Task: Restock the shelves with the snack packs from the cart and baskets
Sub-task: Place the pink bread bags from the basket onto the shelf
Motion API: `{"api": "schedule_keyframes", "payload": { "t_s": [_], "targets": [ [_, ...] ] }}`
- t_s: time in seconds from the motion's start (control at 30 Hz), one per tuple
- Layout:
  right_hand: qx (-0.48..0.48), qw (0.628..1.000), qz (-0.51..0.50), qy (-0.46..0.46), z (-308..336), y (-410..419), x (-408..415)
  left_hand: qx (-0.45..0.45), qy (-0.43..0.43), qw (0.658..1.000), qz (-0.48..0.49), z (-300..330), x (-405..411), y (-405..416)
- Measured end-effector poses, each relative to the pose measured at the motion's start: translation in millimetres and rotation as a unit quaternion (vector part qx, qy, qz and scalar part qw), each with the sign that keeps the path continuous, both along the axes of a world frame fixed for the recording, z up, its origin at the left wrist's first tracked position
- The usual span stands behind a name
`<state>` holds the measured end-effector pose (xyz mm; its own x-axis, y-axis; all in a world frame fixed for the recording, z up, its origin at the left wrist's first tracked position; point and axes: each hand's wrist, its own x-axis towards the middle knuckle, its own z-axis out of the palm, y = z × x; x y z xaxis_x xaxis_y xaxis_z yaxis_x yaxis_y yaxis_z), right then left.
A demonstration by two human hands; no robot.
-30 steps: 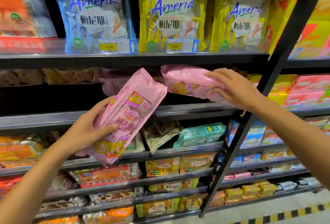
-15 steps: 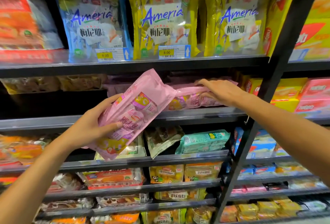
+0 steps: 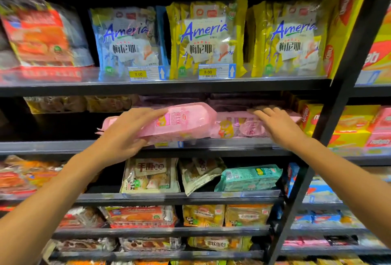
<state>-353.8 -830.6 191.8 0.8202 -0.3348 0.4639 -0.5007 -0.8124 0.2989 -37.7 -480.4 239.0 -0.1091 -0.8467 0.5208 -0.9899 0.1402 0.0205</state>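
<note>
The long pink plastic-wrapped snack pack (image 3: pixel 179 121) is now lying almost level at the mouth of the second shelf, where half a second ago it was tilted up on end in front of the shelves. The left hand (image 3: pixel 124 135) is gripping it at its left part, fingers over the top and thumb curling underneath, feeding it in lengthwise. Judging by this, the placing step is nearly finishing; the pack is not yet released.

Just right of it, a second pink snack pack (image 3: pixel 239 126) is already lying on the same shelf. The right hand (image 3: pixel 277 125) is resting flat on that one, fingers straight and spread, pressing or steadying it rather than gripping. Earlier that hand was carrying this pack in; now it is seated, so the right side is likely done.

Edges: the grey metal shelf lip (image 3: pixel 232 143) is running right under the held pack, with a small price tag partly hidden beneath it. The black shelf board above (image 3: pixel 169 88) is leaving only a low slot, so the pack probably needs staying flat. The dark gap left of the held pack (image 3: pixel 63 125) is offering open room for sliding leftward. The black slanted upright post (image 3: pixel 330 121) is bounding the bay just beyond the right hand, with yellow boxed snacks (image 3: pixel 347 125) behind it.
</note>
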Motion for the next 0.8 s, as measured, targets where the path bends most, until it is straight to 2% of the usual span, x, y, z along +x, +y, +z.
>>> {"api": "schedule_keyframes", "payload": {
  "t_s": [0.13,0.23,0.33,0.43,0.5,0.57,0.63,0.73,0.8],
  "targets": [
    [0.058,0.995,0.052,-0.057,-16,-9,-11,-0.003,-0.130,0.991,0.024,7,15,-24],
    [0.086,0.994,0.025,-0.068,-15,-13,-16,0.036,-0.153,0.986,0.046,8,25,-45],
    [0.096,0.992,0.004,-0.086,-18,-9,-14,0.122,-0.119,0.980,0.103,0,37,-71],
    [0.106,0.987,0.002,-0.123,-25,1,-10,0.228,-0.035,0.954,0.193,-15,41,-91],
    [0.099,0.982,0.015,-0.158,-30,11,-10,0.244,-0.012,0.940,0.237,-21,36,-100],
    [0.106,0.975,0.049,-0.186,-33,28,-10,0.228,-0.026,0.942,0.244,-22,28,-101],
    [0.124,0.971,0.073,-0.190,-32,48,-13,0.149,-0.051,0.964,0.212,-32,23,-92],
    [0.147,0.974,0.051,-0.167,-36,64,-20,0.010,-0.037,0.988,0.150,-62,16,-63],
    [0.171,0.974,0.016,-0.147,-41,62,-22,-0.005,-0.008,0.988,0.153,-79,19,-45]
  ]
}}
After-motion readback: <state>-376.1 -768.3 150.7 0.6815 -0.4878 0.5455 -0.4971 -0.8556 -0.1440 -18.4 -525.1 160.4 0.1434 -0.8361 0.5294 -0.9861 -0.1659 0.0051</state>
